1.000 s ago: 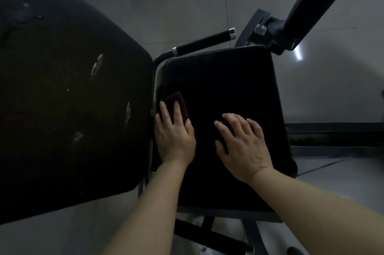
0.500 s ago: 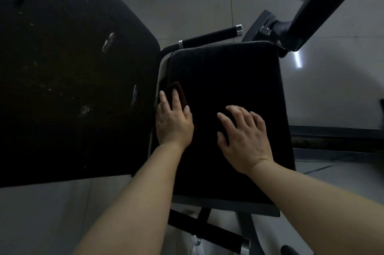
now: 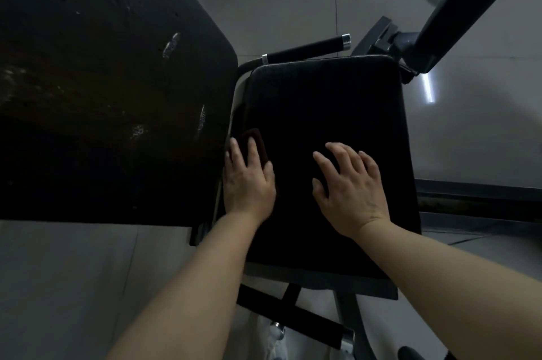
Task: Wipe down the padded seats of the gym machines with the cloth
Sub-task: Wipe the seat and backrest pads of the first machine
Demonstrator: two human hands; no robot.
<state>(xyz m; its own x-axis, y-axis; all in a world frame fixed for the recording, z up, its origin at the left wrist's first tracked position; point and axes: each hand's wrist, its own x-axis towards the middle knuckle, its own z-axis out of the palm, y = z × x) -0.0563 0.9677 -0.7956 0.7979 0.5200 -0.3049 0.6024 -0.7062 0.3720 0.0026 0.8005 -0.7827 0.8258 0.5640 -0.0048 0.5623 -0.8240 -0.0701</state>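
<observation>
Head view: the cloth (image 3: 255,142), a small dark reddish pad with rounded corners, lies at the left edge of the padded seat (image 3: 322,113), mid-frame. The left hand (image 3: 249,180) presses it flat with straight fingers; the right hand (image 3: 350,186) rests spread on the seat's matte black upholstery. Wiping seems under way along that edge; next, likely sweep toward the centre. A scuffed black backrest (image 3: 102,81) fills the upper left.

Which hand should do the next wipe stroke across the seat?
Left. The left hand already presses the cloth flat at the seat's left edge. The right hand only rests on the seat, with no cloth.
</observation>
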